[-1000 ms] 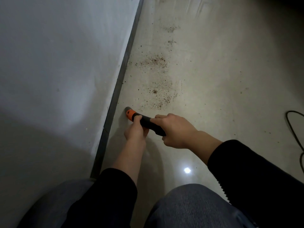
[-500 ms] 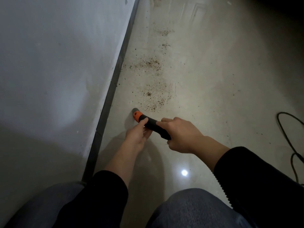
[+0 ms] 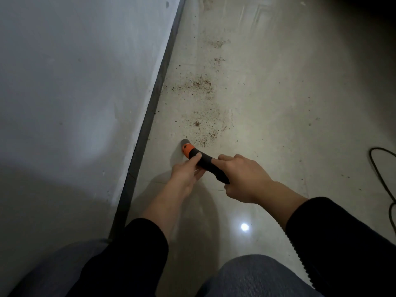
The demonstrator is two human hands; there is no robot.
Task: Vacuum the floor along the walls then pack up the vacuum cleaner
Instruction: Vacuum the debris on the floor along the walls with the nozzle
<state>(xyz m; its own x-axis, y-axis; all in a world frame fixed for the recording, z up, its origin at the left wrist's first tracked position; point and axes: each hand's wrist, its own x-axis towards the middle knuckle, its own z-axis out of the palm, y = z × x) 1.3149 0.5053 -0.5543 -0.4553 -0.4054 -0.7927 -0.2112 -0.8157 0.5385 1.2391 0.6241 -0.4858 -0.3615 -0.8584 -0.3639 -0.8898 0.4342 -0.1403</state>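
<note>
vacuum nozzle (image 3: 205, 160) rear hidden by right hand (image 3: 243, 179).

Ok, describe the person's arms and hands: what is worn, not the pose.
Both arms wear black long sleeves; the left sleeve and right sleeve end short of the wrists. The left hand and right hand are bare: no gloves, rings or watch visible.
</note>
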